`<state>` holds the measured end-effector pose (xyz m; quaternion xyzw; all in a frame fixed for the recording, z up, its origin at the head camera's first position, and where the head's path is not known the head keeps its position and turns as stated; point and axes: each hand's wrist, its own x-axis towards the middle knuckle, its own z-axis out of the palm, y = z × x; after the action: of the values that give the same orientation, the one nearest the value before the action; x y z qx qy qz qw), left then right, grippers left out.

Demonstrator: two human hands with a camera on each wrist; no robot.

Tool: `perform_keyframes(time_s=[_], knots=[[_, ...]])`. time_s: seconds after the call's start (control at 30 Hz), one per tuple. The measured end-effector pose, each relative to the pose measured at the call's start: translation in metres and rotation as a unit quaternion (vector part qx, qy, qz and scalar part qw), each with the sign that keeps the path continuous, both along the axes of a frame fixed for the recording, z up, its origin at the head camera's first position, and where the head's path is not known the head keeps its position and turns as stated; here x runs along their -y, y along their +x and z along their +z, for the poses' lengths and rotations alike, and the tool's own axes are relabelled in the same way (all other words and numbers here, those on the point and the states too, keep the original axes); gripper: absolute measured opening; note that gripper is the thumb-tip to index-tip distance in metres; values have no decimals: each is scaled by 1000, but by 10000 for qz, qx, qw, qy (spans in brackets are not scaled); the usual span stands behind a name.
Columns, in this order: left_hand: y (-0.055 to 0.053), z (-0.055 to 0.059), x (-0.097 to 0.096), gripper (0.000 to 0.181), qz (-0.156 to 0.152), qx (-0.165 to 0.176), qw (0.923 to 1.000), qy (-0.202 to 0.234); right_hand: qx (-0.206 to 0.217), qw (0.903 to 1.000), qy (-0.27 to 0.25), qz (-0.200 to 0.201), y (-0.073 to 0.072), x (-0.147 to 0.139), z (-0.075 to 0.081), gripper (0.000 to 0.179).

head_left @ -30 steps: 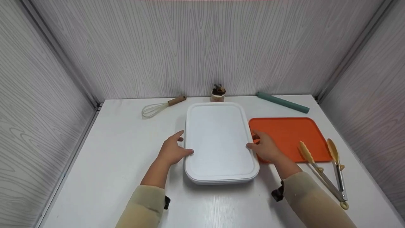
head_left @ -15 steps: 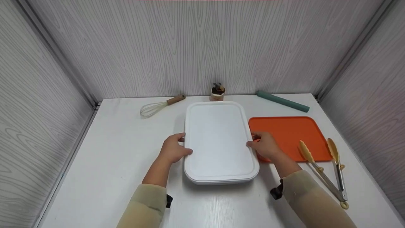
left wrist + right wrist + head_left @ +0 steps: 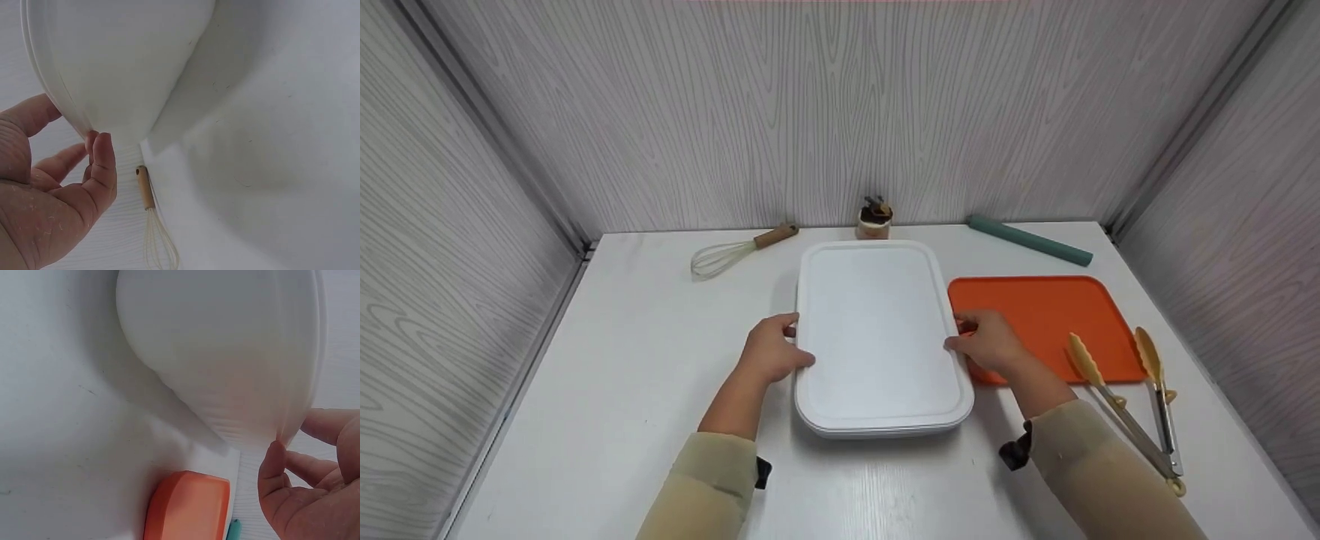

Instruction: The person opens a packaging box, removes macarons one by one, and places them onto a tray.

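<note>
A white rectangular plastic container (image 3: pixel 877 330) with a flat lid stands lengthwise in the middle of the table. My left hand (image 3: pixel 771 350) grips its left rim, thumb on the lid's edge. In the left wrist view, fingertips (image 3: pixel 102 143) of that hand curl under the rim against the side wall. At the opposite side, my right hand (image 3: pixel 990 345) pinches the right rim, thumb on top. The right wrist view has its fingers (image 3: pixel 274 467) tucked beneath the lip. Both side walls slope inward towards the table; the contents are hidden.
An orange tray (image 3: pixel 1035 322) lies just right of the container, partly behind my right hand. Yellow-tipped tongs (image 3: pixel 1140 427) overlap its front corner. Along the back are a whisk (image 3: pixel 742 249), a small dessert cup (image 3: pixel 874 221) and a green rod (image 3: pixel 1030 238).
The left hand's fingers, spread beside the container a second ago, have closed in to its left rim. The right hand keeps its grip, and the container stays in nearly the same place.
</note>
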<state>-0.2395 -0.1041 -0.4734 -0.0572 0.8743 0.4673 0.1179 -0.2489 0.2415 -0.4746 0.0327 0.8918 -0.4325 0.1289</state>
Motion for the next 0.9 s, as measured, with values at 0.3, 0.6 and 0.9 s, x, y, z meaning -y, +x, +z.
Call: perform_keyframes(time_s=[0.3, 0.6, 0.9], knots=[[0, 1, 0, 83, 7, -38, 10000, -74, -94, 9999, -34, -39, 0, 4, 4, 57], [3, 10, 9, 82, 44, -118, 9999, -27, -98, 9998, -128, -63, 5, 11, 13, 61], [4, 18, 33, 79, 88, -191, 9997, 94, -175, 9979, -599, -169, 4, 30, 15, 59]])
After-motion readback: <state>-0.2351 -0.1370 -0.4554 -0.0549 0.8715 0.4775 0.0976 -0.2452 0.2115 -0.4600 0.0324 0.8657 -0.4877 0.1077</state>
